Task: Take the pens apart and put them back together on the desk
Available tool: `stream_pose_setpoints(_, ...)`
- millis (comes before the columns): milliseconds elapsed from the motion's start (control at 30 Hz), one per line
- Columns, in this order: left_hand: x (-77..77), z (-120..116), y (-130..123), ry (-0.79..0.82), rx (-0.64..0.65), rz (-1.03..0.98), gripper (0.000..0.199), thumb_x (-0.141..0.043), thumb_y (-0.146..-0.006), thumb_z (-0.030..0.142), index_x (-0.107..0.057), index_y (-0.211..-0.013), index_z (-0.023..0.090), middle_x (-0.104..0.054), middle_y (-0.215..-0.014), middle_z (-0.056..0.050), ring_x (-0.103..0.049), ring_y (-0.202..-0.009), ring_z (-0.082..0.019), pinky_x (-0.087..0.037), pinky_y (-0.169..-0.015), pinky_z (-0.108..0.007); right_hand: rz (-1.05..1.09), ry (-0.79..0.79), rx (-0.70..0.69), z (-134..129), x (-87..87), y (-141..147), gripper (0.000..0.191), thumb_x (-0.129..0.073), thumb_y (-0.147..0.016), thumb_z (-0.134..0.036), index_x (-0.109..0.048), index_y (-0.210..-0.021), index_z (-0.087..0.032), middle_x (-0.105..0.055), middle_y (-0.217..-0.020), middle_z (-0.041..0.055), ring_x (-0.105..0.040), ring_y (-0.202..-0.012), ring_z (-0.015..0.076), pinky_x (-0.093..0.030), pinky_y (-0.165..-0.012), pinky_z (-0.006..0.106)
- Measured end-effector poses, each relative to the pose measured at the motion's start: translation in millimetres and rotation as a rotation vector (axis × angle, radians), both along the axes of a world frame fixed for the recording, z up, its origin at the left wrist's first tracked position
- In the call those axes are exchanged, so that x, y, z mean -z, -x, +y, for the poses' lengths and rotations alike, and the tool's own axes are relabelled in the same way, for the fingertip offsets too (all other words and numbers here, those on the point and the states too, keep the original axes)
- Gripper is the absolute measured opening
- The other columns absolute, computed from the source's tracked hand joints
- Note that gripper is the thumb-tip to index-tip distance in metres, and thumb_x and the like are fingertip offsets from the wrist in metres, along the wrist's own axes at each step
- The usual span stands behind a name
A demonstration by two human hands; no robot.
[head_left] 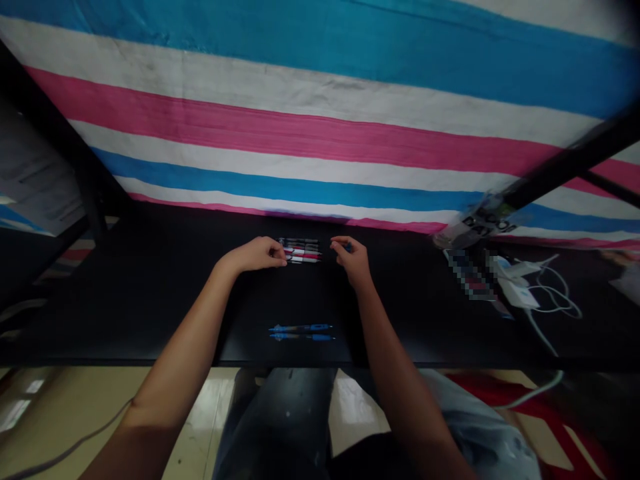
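Note:
Several pens (306,252), black, red and white, lie side by side across the black table. My left hand (260,254) is at their left ends, its fingers curled in; what they hold, if anything, is hidden. To the right of the row, my right hand (353,256) is closed in a pinch, with a small dark and blue bit showing at its fingers, too small to name. Nearer the front edge, two blue pens (301,328) lie parallel to each other.
A striped sheet (310,143) hangs behind the black table (150,293). On the right are a clear plastic bottle or bag (473,223), a blurred-out flat object (470,273), and a white power strip (515,283) with cables. Dark metal posts stand at both sides.

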State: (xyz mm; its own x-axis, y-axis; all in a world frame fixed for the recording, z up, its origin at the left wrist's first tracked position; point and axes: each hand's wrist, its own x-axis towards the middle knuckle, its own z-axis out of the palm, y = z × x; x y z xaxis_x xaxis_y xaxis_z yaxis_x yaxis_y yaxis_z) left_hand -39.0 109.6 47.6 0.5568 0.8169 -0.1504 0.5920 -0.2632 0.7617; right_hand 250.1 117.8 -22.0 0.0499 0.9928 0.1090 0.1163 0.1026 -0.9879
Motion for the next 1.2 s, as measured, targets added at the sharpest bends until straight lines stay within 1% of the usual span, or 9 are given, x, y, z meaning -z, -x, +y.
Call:
stream_pose_setpoints(100,-0.3,-2,1,0.112,-0.003,0.055,0.018,-0.068,-0.077,0.03,-0.077,-0.084,0.016,-0.073,-0.075,-0.005,-0.063,-0.064,-0.016,-0.044,-0.063,-0.026,0.0,0.013,0.116,4,6.3,-6,0.039,-0.076,-0.072,-0.046,-0.069,-0.096,-0.016,-0.063,-0.081,0.0021,-0.04,-0.049,0.0063,-0.028,-0.043,0.022)
stream_pose_setpoints(200,3.0,-1,2,0.223,-0.008,0.118,0.016,-0.07,-0.074,0.03,-0.076,-0.08,0.016,-0.072,-0.07,-0.004,-0.062,-0.057,-0.016,-0.043,-0.058,-0.026,0.011,0.039,0.128,6,10.7,-8,0.039,-0.076,-0.07,-0.047,-0.067,-0.093,-0.017,-0.062,-0.079,0.0009,-0.039,-0.049,0.0061,-0.028,-0.043,0.022)
stream_pose_setpoints(300,7.8,0,1,0.277,-0.006,0.135,0.015,-0.072,-0.07,0.03,-0.074,-0.075,0.016,-0.071,-0.067,-0.004,-0.061,-0.055,-0.016,-0.043,-0.057,-0.026,0.033,0.043,0.111,7,12.1,-8,0.038,-0.077,-0.069,-0.046,-0.066,-0.092,-0.017,-0.062,-0.079,0.0004,-0.038,-0.049,0.0054,-0.026,-0.043,0.022)
stream_pose_setpoints(467,9.7,2,0,0.3,0.014,0.092,0.02,-0.071,-0.071,0.033,-0.075,-0.078,0.015,-0.069,-0.068,-0.004,-0.061,-0.058,-0.016,-0.045,-0.059,-0.027,0.047,0.065,0.083,7,10.0,-9,0.037,-0.077,-0.068,-0.045,-0.066,-0.09,-0.016,-0.061,-0.078,0.0003,-0.038,-0.047,0.0051,-0.026,-0.042,0.022)
stream_pose_setpoints(567,8.1,2,1,0.301,0.038,0.071,0.025,-0.072,-0.073,0.039,-0.075,-0.079,0.014,-0.068,-0.07,-0.005,-0.06,-0.06,-0.015,-0.042,-0.055,-0.025,0.074,0.069,0.072,7,9.0,-9,0.036,-0.078,-0.068,-0.044,-0.066,-0.089,-0.017,-0.061,-0.077,-0.0004,-0.036,-0.047,0.0045,-0.025,-0.043,0.022)
stream_pose_setpoints(700,6.8,3,1,0.33,0.075,0.029,0.034,-0.069,-0.078,0.046,-0.076,-0.09,0.014,-0.07,-0.076,-0.005,-0.06,-0.065,-0.014,-0.042,-0.055,-0.023,0.071,0.058,0.049,9,9.7,-10,0.036,-0.077,-0.068,-0.044,-0.066,-0.088,-0.017,-0.061,-0.073,-0.0008,-0.038,-0.047,0.0054,-0.027,-0.043,0.022)
stream_pose_setpoints(800,5.6,4,-1,0.341,0.115,-0.049,0.035,-0.068,-0.081,0.045,-0.076,-0.097,0.015,-0.071,-0.081,-0.005,-0.062,-0.07,-0.015,-0.046,-0.058,-0.023,0.05,0.054,0.033,12,9.9,-11,0.036,-0.076,-0.069,-0.046,-0.066,-0.087,-0.017,-0.063,-0.072,-0.0008,-0.039,-0.046,0.006,-0.028,-0.042,0.022)
stream_pose_setpoints(933,3.8,3,-5,0.347,0.1,-0.11,0.034,-0.071,-0.079,0.04,-0.074,-0.104,0.017,-0.07,-0.08,-0.003,-0.063,-0.068,-0.015,-0.046,-0.055,-0.023,0.039,0.037,0.023,12,7.9,-10,0.033,-0.073,-0.071,-0.046,-0.066,-0.087,-0.017,-0.065,-0.074,0.0002,-0.04,-0.045,0.0061,-0.029,-0.042,0.022)
stream_pose_setpoints(1200,-0.5,-4,-19,0.313,0.071,-0.092,0.025,-0.071,-0.08,0.037,-0.07,-0.092,0.016,-0.068,-0.073,-0.003,-0.06,-0.06,-0.013,-0.044,-0.052,-0.022,0.036,0.005,0.045,9,3.9,-6,0.03,-0.071,-0.074,-0.045,-0.065,-0.082,-0.017,-0.064,-0.073,0.0013,-0.04,-0.046,0.0066,-0.029,-0.042,0.022)
